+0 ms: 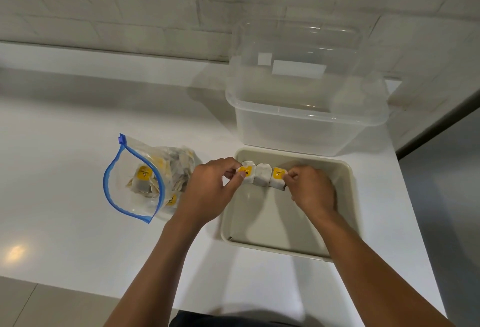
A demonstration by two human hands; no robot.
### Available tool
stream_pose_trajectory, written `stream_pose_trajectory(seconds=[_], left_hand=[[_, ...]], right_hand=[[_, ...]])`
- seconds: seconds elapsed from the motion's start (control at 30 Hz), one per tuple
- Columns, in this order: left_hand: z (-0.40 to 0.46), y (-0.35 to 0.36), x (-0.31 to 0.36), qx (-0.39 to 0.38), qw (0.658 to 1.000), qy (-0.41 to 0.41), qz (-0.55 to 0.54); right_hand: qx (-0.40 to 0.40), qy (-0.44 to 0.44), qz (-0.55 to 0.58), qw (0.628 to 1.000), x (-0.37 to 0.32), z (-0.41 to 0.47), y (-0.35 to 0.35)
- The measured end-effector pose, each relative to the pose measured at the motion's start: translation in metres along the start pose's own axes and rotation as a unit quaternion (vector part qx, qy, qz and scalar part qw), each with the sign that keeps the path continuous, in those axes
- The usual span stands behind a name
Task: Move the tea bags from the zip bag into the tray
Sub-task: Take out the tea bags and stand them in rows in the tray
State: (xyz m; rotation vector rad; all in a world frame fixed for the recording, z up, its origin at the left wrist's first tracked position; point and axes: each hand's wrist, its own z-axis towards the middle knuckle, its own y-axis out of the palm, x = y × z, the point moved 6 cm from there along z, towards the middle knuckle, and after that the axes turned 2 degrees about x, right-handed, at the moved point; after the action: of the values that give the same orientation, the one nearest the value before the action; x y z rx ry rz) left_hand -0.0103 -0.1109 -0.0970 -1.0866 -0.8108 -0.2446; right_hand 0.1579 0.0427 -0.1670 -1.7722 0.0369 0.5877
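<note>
A row of three tea bags, two of them with yellow tags, hangs above the far part of the beige tray. My left hand pinches the left end of the row. My right hand pinches the right end. The clear zip bag with a blue zipper lies open on the white counter, left of the tray, with several tea bags inside. The tray floor that shows is bare.
A clear plastic tub stands just behind the tray, against the white brick wall. The white counter stretches to the left. Its right edge runs close past the tray and its front edge is near my body.
</note>
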Motion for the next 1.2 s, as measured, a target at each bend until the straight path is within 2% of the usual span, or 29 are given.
stream_pose_trajectory(seconds=[0.17,0.43,0.77,1.03,1.13,1.2], left_hand=[[0.0,0.0,-0.001,-0.001,1.0,-0.003,0.003],[0.001,0.0,0.0,0.001,1.0,0.0,0.0],[0.001,0.001,-0.002,0.002,1.0,0.005,0.0],[0.003,0.004,-0.004,0.007,1.0,-0.004,0.019],[0.006,0.012,-0.002,-0.001,1.0,-0.002,0.023],[0.009,0.022,0.001,-0.032,0.999,-0.005,0.023]], right_hand=[[0.026,-0.002,-0.047,0.999,0.0,0.0,-0.005],[-0.016,0.028,0.009,0.999,0.007,-0.003,0.002],[0.03,0.009,-0.045,0.999,0.0,0.001,-0.002],[0.033,0.017,-0.046,0.998,0.003,-0.003,-0.014],[0.035,0.011,0.001,0.999,0.009,-0.011,-0.023],[-0.006,0.003,0.112,0.994,0.012,-0.017,-0.026]])
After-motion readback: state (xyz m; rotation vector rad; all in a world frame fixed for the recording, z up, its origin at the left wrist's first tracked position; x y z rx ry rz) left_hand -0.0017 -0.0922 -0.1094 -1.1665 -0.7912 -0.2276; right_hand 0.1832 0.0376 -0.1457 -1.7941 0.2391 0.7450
